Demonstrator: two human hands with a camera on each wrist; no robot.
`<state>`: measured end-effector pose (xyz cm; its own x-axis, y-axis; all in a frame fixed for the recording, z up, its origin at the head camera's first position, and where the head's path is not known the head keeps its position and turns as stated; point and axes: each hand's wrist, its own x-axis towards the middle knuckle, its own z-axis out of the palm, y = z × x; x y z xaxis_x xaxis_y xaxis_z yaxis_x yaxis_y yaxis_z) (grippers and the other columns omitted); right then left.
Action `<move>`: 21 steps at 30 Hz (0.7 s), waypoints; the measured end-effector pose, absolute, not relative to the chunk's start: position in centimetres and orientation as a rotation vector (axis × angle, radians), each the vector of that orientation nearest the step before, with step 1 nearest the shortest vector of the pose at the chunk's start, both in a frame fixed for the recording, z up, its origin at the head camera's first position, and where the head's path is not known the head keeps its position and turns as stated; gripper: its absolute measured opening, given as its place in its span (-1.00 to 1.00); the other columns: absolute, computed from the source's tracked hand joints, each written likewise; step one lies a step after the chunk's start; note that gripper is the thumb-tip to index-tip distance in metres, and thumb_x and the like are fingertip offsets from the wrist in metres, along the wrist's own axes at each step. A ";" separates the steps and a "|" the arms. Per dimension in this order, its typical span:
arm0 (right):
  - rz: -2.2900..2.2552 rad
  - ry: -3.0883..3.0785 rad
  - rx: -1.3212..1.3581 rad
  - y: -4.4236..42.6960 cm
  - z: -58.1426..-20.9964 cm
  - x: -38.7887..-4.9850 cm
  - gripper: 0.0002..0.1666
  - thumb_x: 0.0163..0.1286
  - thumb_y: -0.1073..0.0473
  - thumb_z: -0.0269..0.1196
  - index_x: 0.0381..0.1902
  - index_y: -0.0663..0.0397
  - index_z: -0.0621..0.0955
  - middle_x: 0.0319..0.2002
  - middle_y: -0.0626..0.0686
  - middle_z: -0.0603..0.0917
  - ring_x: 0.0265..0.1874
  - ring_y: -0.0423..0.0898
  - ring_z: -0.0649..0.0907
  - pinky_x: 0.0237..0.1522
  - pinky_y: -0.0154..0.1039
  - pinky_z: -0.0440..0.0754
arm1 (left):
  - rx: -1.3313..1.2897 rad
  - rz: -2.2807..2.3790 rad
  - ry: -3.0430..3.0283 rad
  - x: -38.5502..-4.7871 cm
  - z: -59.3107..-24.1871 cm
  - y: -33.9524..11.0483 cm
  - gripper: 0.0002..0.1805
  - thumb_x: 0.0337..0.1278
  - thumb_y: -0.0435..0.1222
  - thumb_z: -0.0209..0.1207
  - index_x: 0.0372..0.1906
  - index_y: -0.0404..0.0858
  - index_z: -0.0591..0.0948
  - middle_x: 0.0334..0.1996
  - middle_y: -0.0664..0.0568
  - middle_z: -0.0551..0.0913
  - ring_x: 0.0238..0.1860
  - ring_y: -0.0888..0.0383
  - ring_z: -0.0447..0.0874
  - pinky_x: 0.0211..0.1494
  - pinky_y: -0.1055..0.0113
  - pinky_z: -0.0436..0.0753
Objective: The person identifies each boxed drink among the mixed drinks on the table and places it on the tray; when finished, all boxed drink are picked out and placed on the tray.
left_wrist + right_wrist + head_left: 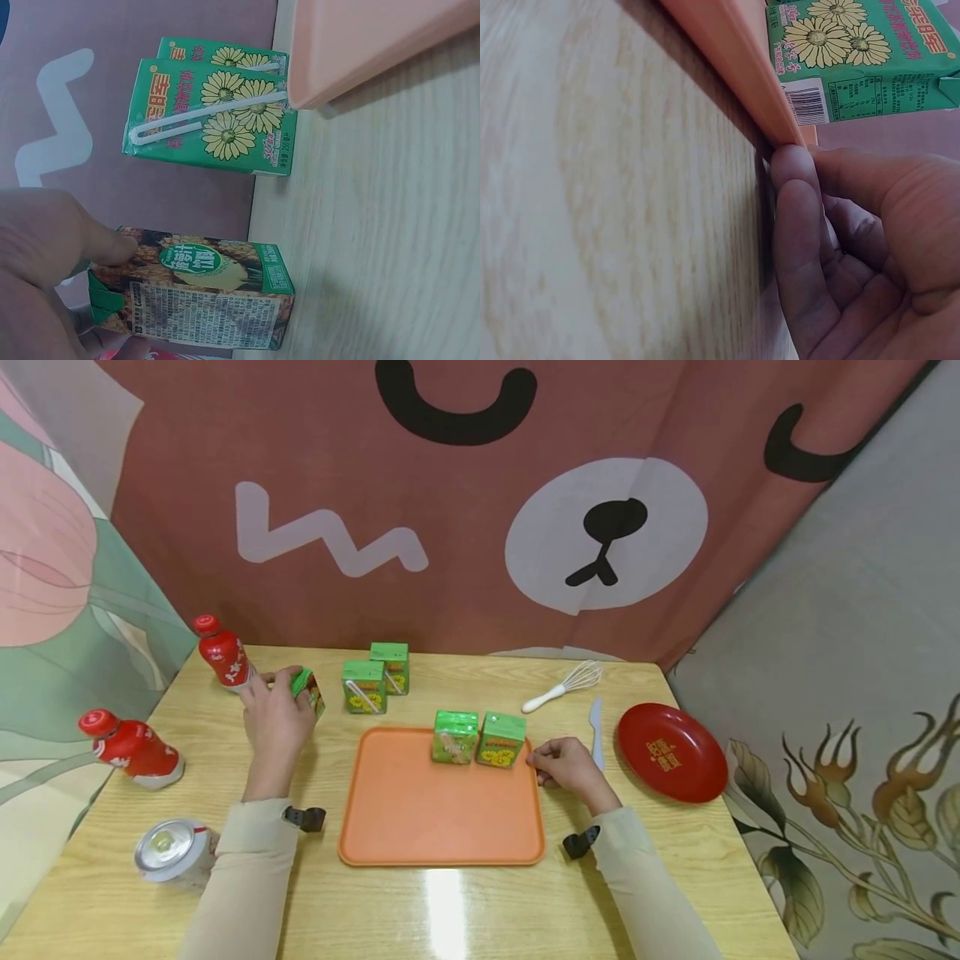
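My left hand (279, 714) grips a small juice carton (214, 296) from above, at the table's back left; its side shows a pineapple picture and printed text. My right hand (567, 770) pinches the right rim of the orange tray (442, 822) between thumb and fingers, as the right wrist view shows. On the tray, near its back right, stand a green juice carton (454, 738) and a chrysanthemum tea carton (502, 741), side by side. Two more green drink cartons with straws stand behind the tray, a nearer one (364, 688) and a farther one (391, 667).
Two red bottles stand at the left, one at the back (223, 653) and one nearer (135, 750). A silver-topped can (176, 856) is beside my left forearm. At the right lie a white whisk (564, 687), a pale knife (596, 727) and a red plate (671, 753).
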<state>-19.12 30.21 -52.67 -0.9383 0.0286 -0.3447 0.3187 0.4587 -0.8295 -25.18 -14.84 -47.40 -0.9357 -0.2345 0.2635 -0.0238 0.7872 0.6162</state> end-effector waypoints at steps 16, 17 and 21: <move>-1.465 2.441 0.302 30.2 -52.7 -19.1 -0.83 0.45 0.17 0.34 -0.20 0.20 0.75 -0.45 0.13 0.71 -0.51 -0.07 0.69 -0.42 -0.21 0.71 | 0.217 -0.897 -2.627 -25.6 -47.6 -15.1 -0.54 0.37 -0.29 0.17 0.31 -0.35 0.52 0.32 -0.38 0.24 0.41 -0.29 0.04 0.04 -0.38 0.40; -1.466 2.441 0.301 30.2 -52.8 -19.1 -0.82 0.45 0.17 0.34 -0.20 0.20 0.75 -0.45 0.13 0.71 -0.51 -0.07 0.69 -0.42 -0.21 0.71 | 0.214 -0.899 -2.623 -25.6 -47.6 -15.1 -0.54 0.37 -0.29 0.18 0.30 -0.35 0.52 0.31 -0.39 0.24 0.41 -0.29 0.04 0.02 -0.37 0.42; -1.473 2.435 0.302 30.3 -52.7 -19.2 -0.82 0.45 0.17 0.34 -0.20 0.21 0.75 -0.45 0.14 0.71 -0.51 -0.07 0.69 -0.41 -0.21 0.71 | 0.200 -0.912 -2.627 -25.7 -47.6 -14.9 -0.53 0.38 -0.27 0.19 0.31 -0.33 0.52 0.28 -0.40 0.25 0.35 -0.31 0.12 -0.09 -0.36 0.49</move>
<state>-19.17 30.26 -52.69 -0.9393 0.0340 -0.3415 0.3183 0.4585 -0.8297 -25.72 -14.93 -47.63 -0.9281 -0.2445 0.2808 -0.0177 0.7824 0.6225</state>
